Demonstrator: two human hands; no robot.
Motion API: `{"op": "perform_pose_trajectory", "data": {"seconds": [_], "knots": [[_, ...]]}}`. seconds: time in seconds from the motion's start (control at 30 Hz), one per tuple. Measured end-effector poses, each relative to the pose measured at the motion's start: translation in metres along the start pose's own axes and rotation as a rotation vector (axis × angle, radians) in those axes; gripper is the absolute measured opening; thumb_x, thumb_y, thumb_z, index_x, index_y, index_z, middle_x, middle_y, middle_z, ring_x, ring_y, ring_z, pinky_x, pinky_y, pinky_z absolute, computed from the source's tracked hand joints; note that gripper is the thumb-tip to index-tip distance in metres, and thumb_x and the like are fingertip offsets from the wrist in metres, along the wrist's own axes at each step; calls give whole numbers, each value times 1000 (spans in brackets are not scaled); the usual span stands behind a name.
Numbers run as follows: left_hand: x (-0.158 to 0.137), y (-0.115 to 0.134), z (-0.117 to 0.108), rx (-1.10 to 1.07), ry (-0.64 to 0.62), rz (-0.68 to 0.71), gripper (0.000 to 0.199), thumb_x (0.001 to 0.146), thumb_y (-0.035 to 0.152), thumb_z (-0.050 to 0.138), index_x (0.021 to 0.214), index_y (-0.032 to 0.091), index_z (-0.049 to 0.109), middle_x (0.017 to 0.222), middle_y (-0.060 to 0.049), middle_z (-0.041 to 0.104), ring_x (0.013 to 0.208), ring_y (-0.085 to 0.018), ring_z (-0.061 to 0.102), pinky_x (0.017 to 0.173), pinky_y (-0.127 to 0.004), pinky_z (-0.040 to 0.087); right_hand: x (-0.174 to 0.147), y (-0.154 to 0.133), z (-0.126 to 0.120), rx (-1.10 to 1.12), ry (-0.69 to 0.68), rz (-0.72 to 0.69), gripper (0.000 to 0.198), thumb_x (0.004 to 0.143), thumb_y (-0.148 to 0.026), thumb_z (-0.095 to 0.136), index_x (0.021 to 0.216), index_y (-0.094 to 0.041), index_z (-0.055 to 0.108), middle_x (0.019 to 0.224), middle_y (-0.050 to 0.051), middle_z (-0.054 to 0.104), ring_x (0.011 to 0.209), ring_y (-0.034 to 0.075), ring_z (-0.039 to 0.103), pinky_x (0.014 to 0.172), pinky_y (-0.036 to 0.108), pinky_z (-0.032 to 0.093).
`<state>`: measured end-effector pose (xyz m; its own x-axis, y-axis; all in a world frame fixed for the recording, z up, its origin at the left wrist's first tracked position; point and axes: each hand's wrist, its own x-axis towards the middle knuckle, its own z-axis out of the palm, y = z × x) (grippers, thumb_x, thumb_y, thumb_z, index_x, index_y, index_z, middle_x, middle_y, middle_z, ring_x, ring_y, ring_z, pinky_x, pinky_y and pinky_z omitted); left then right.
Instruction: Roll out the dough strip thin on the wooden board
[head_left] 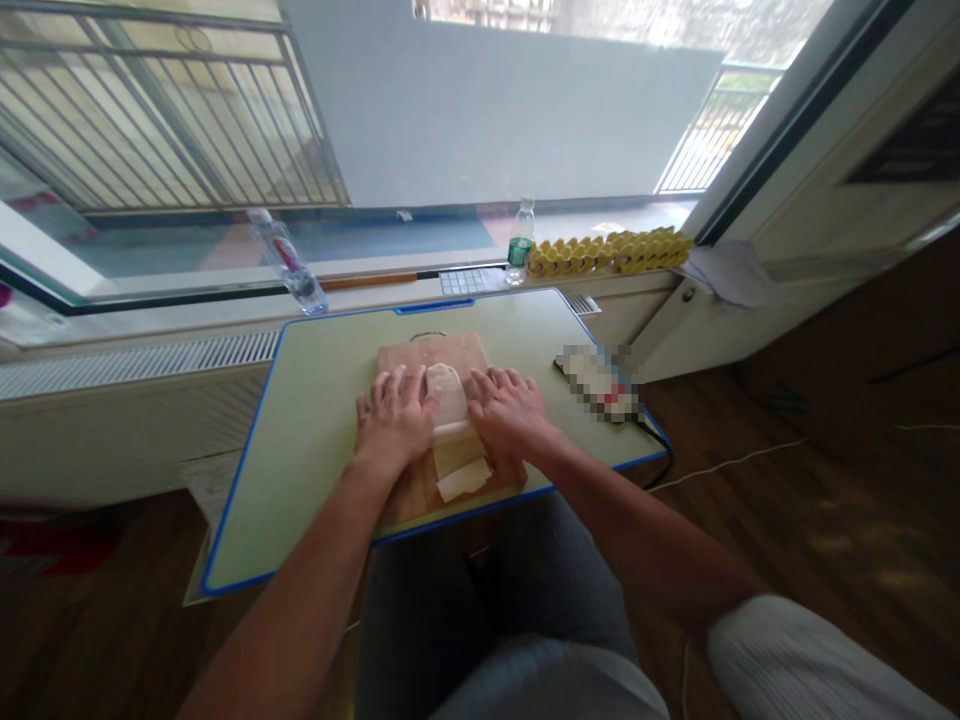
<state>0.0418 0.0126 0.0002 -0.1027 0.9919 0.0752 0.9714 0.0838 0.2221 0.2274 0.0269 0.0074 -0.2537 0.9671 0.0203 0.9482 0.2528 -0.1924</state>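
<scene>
On a wooden cutting board (pixel 409 490) lies a long, pale strip of rolled dough (pixel 459 456), its near end uneven. A thin, light-coloured rolling pin (pixel 451 431) crosses the dough, and both its ends run out of sight beneath my palms. My left hand (pixel 396 415) is over the left end, fingers stretched forward and spread on the board. Over the right end rests my right hand (pixel 510 408), its fingers extended and slightly bent. The far end of the dough (pixel 445 380) shows between my hands.
The board lies on a pale green, blue-edged table (pixel 307 420). A pixelated object (pixel 600 385) with a black cable is at the right. On the windowsill stand a leaning bottle (pixel 289 262), an upright bottle (pixel 520 243) and yellow egg trays (pixel 611 252).
</scene>
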Motion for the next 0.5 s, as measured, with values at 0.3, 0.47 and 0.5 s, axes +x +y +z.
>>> {"op": "perform_pose_trajectory", "data": {"seconds": [0.3, 0.47, 0.5], "knots": [[22, 1, 2, 2, 97, 14, 62, 108, 48, 37, 161, 19, 53, 173, -17, 42, 159, -35, 37, 130, -64, 30, 24, 1, -2, 68, -29, 48, 68, 104, -47, 36, 168, -23, 39, 173, 8, 43, 155, 34, 39, 125, 59, 35], [27, 3, -2, -15, -21, -35, 64, 108, 51, 33, 162, 22, 50, 175, -15, 40, 161, -35, 34, 130, -64, 30, 33, 2, -3, 96, -13, 86, 68, 103, -46, 38, 166, -21, 41, 171, 10, 46, 152, 34, 42, 124, 58, 36], [18, 3, -2, -15, -28, -25, 64, 108, 52, 32, 163, 24, 49, 175, -13, 39, 162, -34, 34, 131, -63, 29, 23, 1, -1, 80, 12, 88, 67, 103, -45, 39, 166, -21, 43, 170, 10, 47, 152, 33, 42, 124, 56, 36]]}}
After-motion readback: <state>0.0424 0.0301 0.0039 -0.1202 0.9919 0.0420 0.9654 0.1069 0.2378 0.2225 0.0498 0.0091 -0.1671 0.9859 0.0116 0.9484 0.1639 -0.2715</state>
